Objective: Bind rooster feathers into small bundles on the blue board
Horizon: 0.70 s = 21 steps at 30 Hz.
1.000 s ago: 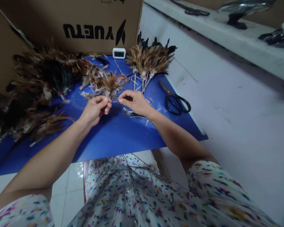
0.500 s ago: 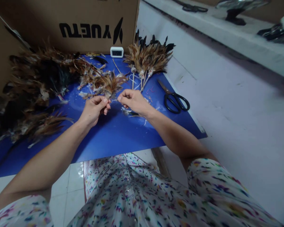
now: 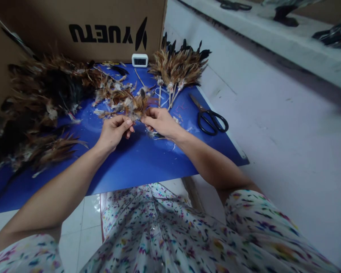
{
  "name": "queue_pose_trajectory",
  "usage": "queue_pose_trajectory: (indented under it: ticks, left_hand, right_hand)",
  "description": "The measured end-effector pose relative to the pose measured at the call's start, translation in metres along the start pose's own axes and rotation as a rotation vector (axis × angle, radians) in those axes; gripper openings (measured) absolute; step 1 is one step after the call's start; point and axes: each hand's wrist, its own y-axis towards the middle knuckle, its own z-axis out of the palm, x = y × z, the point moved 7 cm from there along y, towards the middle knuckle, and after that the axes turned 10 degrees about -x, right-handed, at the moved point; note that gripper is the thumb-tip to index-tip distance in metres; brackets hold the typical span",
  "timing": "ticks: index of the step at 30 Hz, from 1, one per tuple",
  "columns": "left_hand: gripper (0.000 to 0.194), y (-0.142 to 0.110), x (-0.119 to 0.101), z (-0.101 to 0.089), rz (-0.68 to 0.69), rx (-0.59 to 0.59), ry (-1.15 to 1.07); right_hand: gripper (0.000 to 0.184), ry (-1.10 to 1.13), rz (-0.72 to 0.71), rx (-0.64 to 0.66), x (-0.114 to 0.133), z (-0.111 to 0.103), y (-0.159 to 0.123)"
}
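My left hand (image 3: 115, 131) is closed in a pinch on the base of a small feather bunch (image 3: 136, 106), brown with grey fluff, which points away from me over the blue table sheet (image 3: 125, 163). My right hand (image 3: 160, 122) is beside it, thumb and fingers pressed together at the bunch's right side; they appear to pinch some of its feathers, though the fingertips partly hide the contact. More loose brown feathers (image 3: 108, 91) lie just behind the hands. A few dark feather scraps (image 3: 156, 134) lie under my right hand.
Black-handled scissors (image 3: 213, 121) lie to the right. Several feather bundles on sticks (image 3: 179, 68) rest at the back right, near a small white digital clock (image 3: 139, 60). A large feather heap (image 3: 45, 94) covers the left side. Behind stands a cardboard box (image 3: 102, 49); a wall (image 3: 272, 113) borders the right.
My right hand has closed the small gap to my left hand and now meets the bunch. The bunch's feathers have shifted and turned. My left hand keeps its pinch.
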Motion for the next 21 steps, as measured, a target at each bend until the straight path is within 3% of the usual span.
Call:
queue_pose_trajectory:
  ticks: [21]
  left_hand:
    - [0.023, 0.0000, -0.0042, -0.0011, 0.101, 0.080, 0.269]
  right_hand:
    - [0.029, -0.035, -0.047, 0.065, -0.0002, 0.0026, -0.0015]
